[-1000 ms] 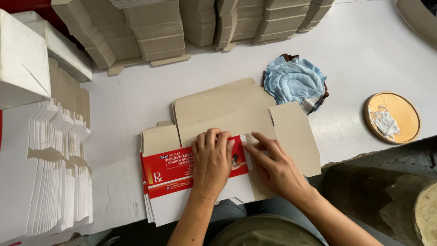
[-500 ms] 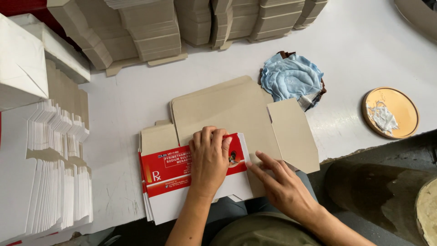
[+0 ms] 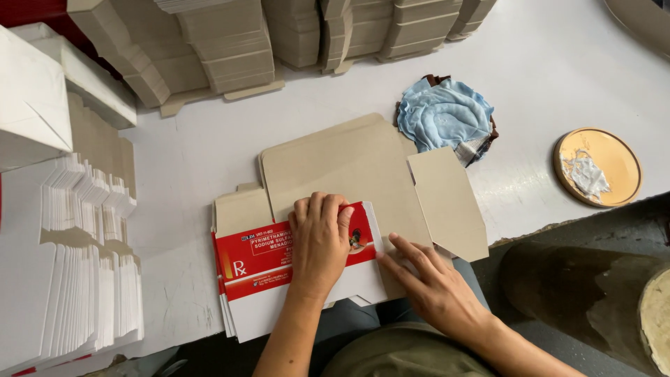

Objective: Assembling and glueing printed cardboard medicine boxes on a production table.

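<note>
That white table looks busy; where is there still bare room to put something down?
The table is bare between the blue cloth, the round orange lid and the cardboard stacks behind. A smaller patch lies between those stacks and the flat carton. It is crowded by the white paper piles and both hands.

A big white desk (image 3: pixel 558 77) fills the view under soft, even light. Past its right edge lies a dark grey floor (image 3: pixel 600 230) below.
</note>
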